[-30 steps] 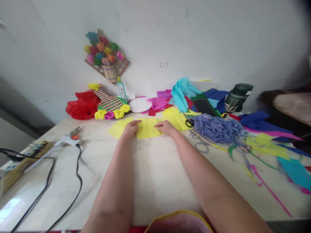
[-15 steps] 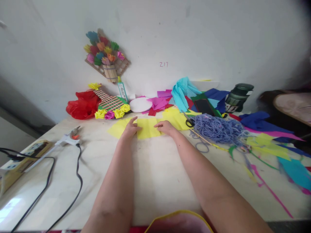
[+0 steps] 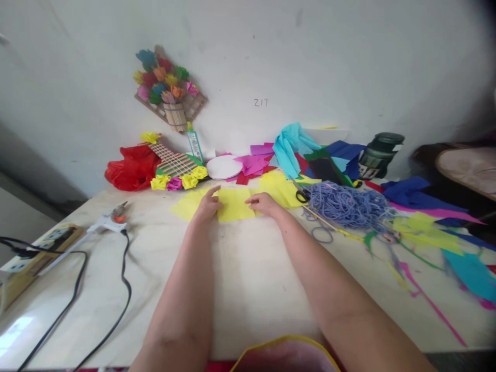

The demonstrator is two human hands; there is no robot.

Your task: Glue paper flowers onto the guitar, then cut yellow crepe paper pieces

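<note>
Pale wall (image 3: 333, 62) behind, "217" handwritten on it, light-coloured table (image 3: 251, 289) up against it. Stick-and-paper flower piece (image 3: 176, 116) sits against the wall, left of centre.

Yellow paper (image 3: 234, 206) lies on the table toward the back, centre, roughly flat with visible creases. Both hands on it, forearms reaching in from the near edge.

Left hand (image 3: 207, 207): over the left part of the paper, fingers spread, thumb and index apart, nothing clamped. Right hand (image 3: 265, 203): right of the gap, fingers bent, fingertips down at the paper. Can't tell if it's pinching the sheet or just resting on it. Paper is exposed between the two hands.

Right of the right hand: scissors (image 3: 301, 196) with black handles, next to a tangled heap of blue-violet yarn (image 3: 344, 204). Thin stick (image 3: 325, 219) lies along the near side of the heap. Behind: light-blue paper (image 3: 289, 150), dark jar (image 3: 382, 155). Coloured scraps spread far right.

Behind the hands: white disc (image 3: 225, 168), glue bottle (image 3: 195, 146) standing at a tilt. Left of those: stick craft with paper flowers, red crumpled material (image 3: 129, 169).

Left side of table: white glue gun (image 3: 106, 223) with black cord, power strip (image 3: 34, 261) at the edge.
</note>
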